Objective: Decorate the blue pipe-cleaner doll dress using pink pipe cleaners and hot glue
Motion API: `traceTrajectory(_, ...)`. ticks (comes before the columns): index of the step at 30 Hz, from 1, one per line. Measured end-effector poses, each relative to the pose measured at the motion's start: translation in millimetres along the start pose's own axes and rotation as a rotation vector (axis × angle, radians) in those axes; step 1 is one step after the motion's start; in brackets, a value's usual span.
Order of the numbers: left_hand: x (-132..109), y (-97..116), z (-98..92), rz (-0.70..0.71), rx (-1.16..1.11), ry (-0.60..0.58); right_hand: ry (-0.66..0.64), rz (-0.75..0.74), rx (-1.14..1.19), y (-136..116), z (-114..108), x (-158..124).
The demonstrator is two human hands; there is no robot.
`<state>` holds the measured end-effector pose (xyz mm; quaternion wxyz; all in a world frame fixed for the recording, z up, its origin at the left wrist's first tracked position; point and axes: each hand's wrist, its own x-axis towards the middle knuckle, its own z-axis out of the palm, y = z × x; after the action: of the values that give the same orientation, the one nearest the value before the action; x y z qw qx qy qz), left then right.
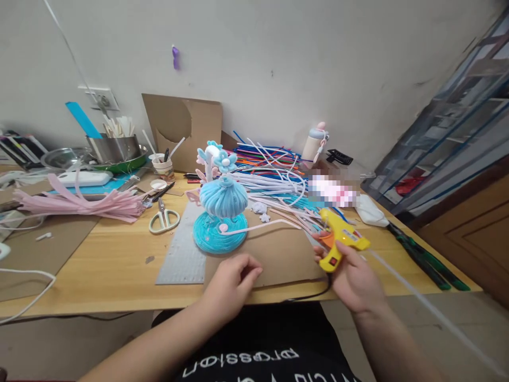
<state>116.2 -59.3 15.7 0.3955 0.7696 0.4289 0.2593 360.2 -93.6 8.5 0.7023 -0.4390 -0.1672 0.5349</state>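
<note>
My right hand [356, 276] grips a yellow hot glue gun [342, 233], its black cord hanging down and a long translucent glue stick [417, 297] sticking out of its back. Over the cardboard [274, 260] rests my left hand [233, 284], fingers curled together, with nothing showing between them. Just beyond it stands a lamp-shaped pipe-cleaner craft: a pleated light-blue shade [224, 197], a blue flower [225, 161] and a round turquoise base [207, 239]. A pale pink pipe cleaner [258, 228] with a coiled end lies across the base.
Many coloured pipe cleaners [266, 183] spread behind the craft. White-handled scissors [164, 220] and a pink bundle of strips [79, 204] lie left. Green-handled shears [429, 260] lie right. A bottle [315, 143] and a paper cup [163, 167] stand at the back.
</note>
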Motion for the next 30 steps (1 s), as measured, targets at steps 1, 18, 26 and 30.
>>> traceTrajectory(1,-1.1,-6.8,-6.1,-0.051,-0.002,-0.003,0.010,-0.024,-0.041,-9.0,-4.3,3.1)
traceTrajectory(18,19.8,-37.8,-43.2,-0.129,-0.083,-0.058,-0.338,0.134,-0.407,-34.2,29.1,46.3)
traceTrajectory(26,36.7,-59.7,-67.5,-0.039,0.362,0.213,-0.591,0.335,-0.722,-16.1,67.2,78.0)
traceTrajectory(30,44.5,-75.2,-75.3,0.262,0.616,0.284,-0.663,0.321,-0.900,5.0,88.4,86.2)
